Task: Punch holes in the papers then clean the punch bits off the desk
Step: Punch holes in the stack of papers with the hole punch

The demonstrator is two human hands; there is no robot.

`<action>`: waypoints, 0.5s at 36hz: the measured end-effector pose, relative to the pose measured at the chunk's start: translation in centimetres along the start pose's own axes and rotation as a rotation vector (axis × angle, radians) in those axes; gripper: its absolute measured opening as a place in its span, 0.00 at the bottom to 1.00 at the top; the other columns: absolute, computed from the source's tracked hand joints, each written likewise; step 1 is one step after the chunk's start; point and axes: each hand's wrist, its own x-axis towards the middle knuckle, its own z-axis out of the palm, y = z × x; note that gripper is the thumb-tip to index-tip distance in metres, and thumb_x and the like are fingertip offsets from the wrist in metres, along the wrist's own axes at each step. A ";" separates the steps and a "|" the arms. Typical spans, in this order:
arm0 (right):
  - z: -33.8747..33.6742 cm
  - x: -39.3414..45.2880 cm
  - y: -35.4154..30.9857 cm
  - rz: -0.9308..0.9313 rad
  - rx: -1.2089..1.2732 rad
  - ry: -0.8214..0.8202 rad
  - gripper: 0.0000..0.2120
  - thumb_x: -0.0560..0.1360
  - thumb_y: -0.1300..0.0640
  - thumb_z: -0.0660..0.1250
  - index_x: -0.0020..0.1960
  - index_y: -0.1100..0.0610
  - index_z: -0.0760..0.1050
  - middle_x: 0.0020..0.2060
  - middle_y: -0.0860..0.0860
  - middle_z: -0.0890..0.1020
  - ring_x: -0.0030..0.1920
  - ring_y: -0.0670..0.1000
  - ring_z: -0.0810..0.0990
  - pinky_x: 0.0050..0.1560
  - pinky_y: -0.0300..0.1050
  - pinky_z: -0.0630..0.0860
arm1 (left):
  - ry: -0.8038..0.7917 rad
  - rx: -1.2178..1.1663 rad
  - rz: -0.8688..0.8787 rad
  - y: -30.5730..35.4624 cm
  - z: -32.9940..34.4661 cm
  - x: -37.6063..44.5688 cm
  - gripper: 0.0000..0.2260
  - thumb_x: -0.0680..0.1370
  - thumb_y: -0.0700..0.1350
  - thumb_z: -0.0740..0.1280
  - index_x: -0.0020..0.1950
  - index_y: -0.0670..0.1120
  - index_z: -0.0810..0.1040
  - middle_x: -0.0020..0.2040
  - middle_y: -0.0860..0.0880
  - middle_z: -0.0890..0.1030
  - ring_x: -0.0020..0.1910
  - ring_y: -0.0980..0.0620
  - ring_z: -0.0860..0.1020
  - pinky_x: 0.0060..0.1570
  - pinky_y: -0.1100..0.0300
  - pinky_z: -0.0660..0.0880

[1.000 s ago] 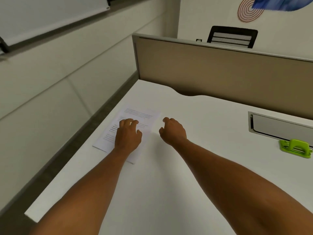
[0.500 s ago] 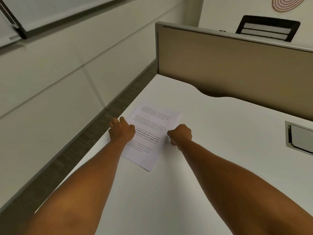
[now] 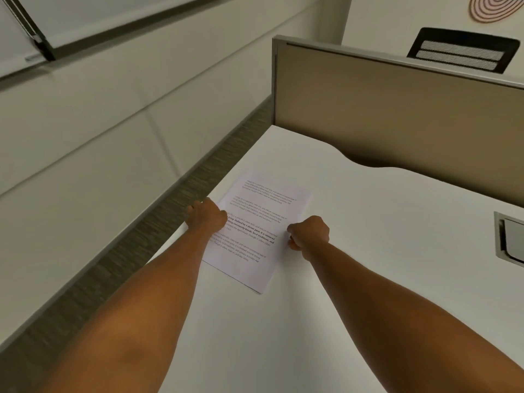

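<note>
Now both hands grip the papers (image 3: 262, 222), which lie flat on the desk (image 3: 368, 251) near its left edge: left hand (image 3: 206, 215) curled at their left side, right hand (image 3: 309, 233) pinching their right side.

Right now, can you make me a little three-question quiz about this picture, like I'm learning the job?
1. True or false: the papers lie flat on the white desk.
2. Which hand is at the papers' edge nearest the wall: A) left hand, B) right hand?
3. Fill in: behind the desk stands a tan ____.

Key: 1. True. 2. A; the right hand is at the opposite edge, fingers curled there. 3. Divider. The hole punch is not in view, so nothing is punched yet as far as can be seen.
</note>
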 end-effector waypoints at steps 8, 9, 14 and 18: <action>0.0 0.5 0.2 0.037 0.067 0.022 0.05 0.64 0.68 0.63 0.37 0.60 0.69 0.35 0.57 0.76 0.32 0.57 0.76 0.33 0.46 0.78 | 0.040 -0.033 0.010 0.1 -0.2 0.4 0.21 0.75 0.51 0.68 0.64 0.42 0.74 0.63 0.40 0.75 0.62 0.40 0.73 0.59 0.48 0.72; 0.1 0.5 0.2 0.038 0.071 0.025 0.05 0.64 0.68 0.63 0.37 0.60 0.69 0.35 0.57 0.76 0.32 0.57 0.75 0.32 0.46 0.78 | 0.044 -0.062 0.023 0.2 -0.3 0.3 0.19 0.75 0.49 0.69 0.62 0.42 0.75 0.60 0.41 0.77 0.59 0.41 0.75 0.57 0.48 0.75; 0.4 0.6 0.2 0.039 0.063 0.029 0.06 0.63 0.69 0.62 0.36 0.60 0.68 0.33 0.57 0.75 0.31 0.57 0.75 0.31 0.43 0.75 | 0.035 -0.145 0.056 0.5 -0.6 0.1 0.17 0.76 0.43 0.68 0.64 0.41 0.73 0.56 0.43 0.79 0.54 0.42 0.78 0.48 0.52 0.76; 0.4 0.7 0.2 0.051 0.077 0.043 0.09 0.63 0.70 0.62 0.33 0.58 0.65 0.32 0.56 0.73 0.29 0.56 0.72 0.31 0.41 0.72 | -0.022 -0.211 0.055 0.1 -0.7 0.4 0.15 0.76 0.41 0.66 0.62 0.42 0.76 0.54 0.44 0.81 0.52 0.43 0.80 0.52 0.48 0.80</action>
